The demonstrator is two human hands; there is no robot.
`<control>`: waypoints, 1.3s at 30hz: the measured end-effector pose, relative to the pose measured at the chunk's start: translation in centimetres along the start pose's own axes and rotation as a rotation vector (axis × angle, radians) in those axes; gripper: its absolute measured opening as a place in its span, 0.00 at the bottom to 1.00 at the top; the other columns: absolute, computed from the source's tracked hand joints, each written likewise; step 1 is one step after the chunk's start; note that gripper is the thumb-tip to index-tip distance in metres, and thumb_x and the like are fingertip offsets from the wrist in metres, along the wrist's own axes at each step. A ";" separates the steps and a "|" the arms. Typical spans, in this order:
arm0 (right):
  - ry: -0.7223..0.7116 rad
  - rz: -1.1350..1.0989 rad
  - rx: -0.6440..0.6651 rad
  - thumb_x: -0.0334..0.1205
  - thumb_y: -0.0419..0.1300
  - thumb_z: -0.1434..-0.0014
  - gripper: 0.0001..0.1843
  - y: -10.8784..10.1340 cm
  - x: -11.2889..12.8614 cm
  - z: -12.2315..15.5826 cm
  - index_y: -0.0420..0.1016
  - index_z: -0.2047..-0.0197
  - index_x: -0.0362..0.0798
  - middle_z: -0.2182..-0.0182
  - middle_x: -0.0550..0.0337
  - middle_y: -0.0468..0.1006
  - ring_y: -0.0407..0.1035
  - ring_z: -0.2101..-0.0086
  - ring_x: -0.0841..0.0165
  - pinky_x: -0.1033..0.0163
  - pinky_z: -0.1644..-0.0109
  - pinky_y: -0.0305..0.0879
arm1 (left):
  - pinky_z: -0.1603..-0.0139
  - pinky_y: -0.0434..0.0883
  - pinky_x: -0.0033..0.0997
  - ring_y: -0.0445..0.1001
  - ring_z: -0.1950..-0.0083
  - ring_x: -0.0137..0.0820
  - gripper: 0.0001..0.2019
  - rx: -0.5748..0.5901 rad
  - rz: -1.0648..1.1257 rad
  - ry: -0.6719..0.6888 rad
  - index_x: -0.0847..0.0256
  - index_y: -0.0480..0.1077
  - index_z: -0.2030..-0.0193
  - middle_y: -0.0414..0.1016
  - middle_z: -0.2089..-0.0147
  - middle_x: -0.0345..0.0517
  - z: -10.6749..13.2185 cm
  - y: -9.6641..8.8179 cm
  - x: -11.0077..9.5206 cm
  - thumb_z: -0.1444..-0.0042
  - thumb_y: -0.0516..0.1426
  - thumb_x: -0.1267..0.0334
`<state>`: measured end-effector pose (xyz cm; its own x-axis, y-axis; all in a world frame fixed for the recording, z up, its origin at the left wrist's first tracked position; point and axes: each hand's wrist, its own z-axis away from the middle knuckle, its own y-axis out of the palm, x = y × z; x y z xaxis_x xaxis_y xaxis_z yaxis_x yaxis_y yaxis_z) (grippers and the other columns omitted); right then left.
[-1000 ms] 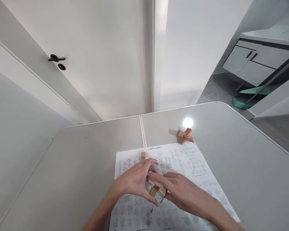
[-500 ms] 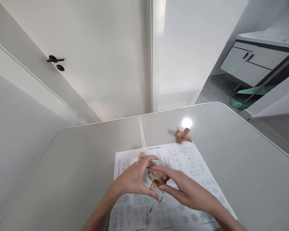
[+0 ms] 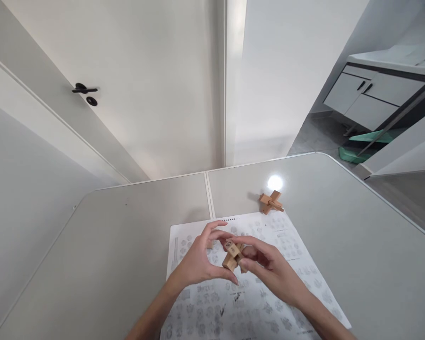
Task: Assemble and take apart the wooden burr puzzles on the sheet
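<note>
A partly assembled wooden burr puzzle [image 3: 231,260], made of notched light-brown bars, is held above the printed sheet [image 3: 198,326]. Fingers and thumb of my right hand [image 3: 265,267] grip its right side. My left hand [image 3: 198,257] curves round its left side in a wide C, thumb along the lower edge and index finger raised. Its other fingertips reach behind the puzzle, where contact is partly hidden. Through the gap in my left hand shows a small wooden block [image 3: 209,244], mostly covered.
Beyond the sheet's upper right corner lies a cross-shaped cluster of wooden pieces [image 3: 271,202]. A pale seam [image 3: 209,193] crosses the grey table [image 3: 127,255]. Behind the table stands a light door with a black handle [image 3: 85,89]; a white cabinet [image 3: 375,89] is at far right.
The burr puzzle has been turned and raised slightly, so a bar end with dark marking now faces up. My right hand has moved up a little with it; my left stays curved round it.
</note>
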<state>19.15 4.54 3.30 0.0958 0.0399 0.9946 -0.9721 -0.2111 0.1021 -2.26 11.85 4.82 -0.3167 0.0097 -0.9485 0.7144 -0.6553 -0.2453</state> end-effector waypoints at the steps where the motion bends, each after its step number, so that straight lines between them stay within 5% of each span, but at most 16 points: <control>1: -0.019 -0.025 -0.013 0.50 0.62 0.29 0.16 -0.1 -0.1 0.0 0.79 0.42 0.56 0.55 0.55 0.84 0.79 0.62 0.63 0.56 0.56 0.79 | 0.29 0.61 0.55 0.73 0.34 0.51 0.55 -0.005 0.062 0.011 0.48 0.58 0.32 0.78 0.40 0.54 -0.1 0.2 0.2 0.66 0.80 0.52; 9: 0.000 0.005 -0.158 0.55 0.62 0.29 0.19 -0.2 -0.6 0.2 0.78 0.43 0.53 0.66 0.58 0.84 0.78 0.68 0.62 0.53 0.59 0.80 | 0.30 0.64 0.52 0.73 0.34 0.49 0.47 -0.044 0.258 0.011 0.49 0.64 0.36 0.77 0.38 0.53 -0.5 1.5 1.1 0.63 0.80 0.56; 13: -0.066 0.084 -0.294 0.51 0.66 0.31 0.16 0.3 -0.9 0.2 0.79 0.45 0.54 0.57 0.54 0.85 0.80 0.65 0.61 0.53 0.57 0.81 | 0.30 0.65 0.51 0.74 0.34 0.48 0.45 -0.115 0.331 0.005 0.50 0.66 0.37 0.77 0.38 0.53 -0.8 2.3 1.1 0.62 0.80 0.53; 19: -0.228 0.207 -0.323 0.44 0.65 0.30 0.11 0.9 -1.6 0.2 0.80 0.45 0.56 0.39 0.50 0.76 0.80 0.54 0.59 0.53 0.50 0.80 | 0.30 0.68 0.49 0.73 0.34 0.48 0.43 -0.189 0.391 0.015 0.52 0.68 0.40 0.75 0.36 0.53 -1.0 2.8 1.4 0.62 0.80 0.53; 25: -0.304 0.294 -0.313 0.42 0.57 0.25 0.17 1.3 -2.2 0.4 0.78 0.37 0.62 0.40 0.49 0.69 0.77 0.53 0.59 0.52 0.49 0.78 | 0.30 0.68 0.48 0.74 0.34 0.46 0.40 -0.208 0.422 0.047 0.52 0.68 0.40 0.76 0.37 0.52 -1.0 2.7 1.7 0.60 0.79 0.56; 29: -0.195 0.209 -0.328 0.49 0.54 0.24 0.16 1.4 -1.9 0.3 0.82 0.44 0.59 0.49 0.50 0.73 0.76 0.55 0.60 0.56 0.55 0.77 | 0.30 0.69 0.49 0.72 0.32 0.48 0.42 -0.227 0.427 0.069 0.52 0.68 0.40 0.76 0.37 0.54 -1.0 2.8 2.2 0.61 0.80 0.56; 34: 0.031 -0.132 -0.220 0.58 0.56 0.26 0.19 1.5 -1.4 0.2 0.72 0.42 0.56 0.69 0.60 0.80 0.76 0.65 0.61 0.53 0.52 0.75 | 0.30 0.68 0.48 0.73 0.33 0.47 0.42 -0.226 0.458 0.088 0.51 0.68 0.39 0.76 0.37 0.52 -0.9 2.8 2.6 0.61 0.80 0.61; 39: 0.247 -0.511 -0.109 0.59 0.69 0.35 0.21 0.9 -1.1 -0.1 0.77 0.51 0.50 0.70 0.59 0.79 0.74 0.69 0.65 0.58 0.58 0.72 | 0.30 0.66 0.46 0.73 0.34 0.45 0.41 -0.202 0.469 0.146 0.50 0.69 0.38 0.77 0.37 0.51 -0.9 2.7 2.6 0.59 0.79 0.62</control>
<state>18.18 4.41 2.25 0.5188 0.3398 0.7845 -0.8333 -0.0042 0.5528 -0.59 10.80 1.53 0.1456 -0.1349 -0.9801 0.8690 -0.4560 0.1919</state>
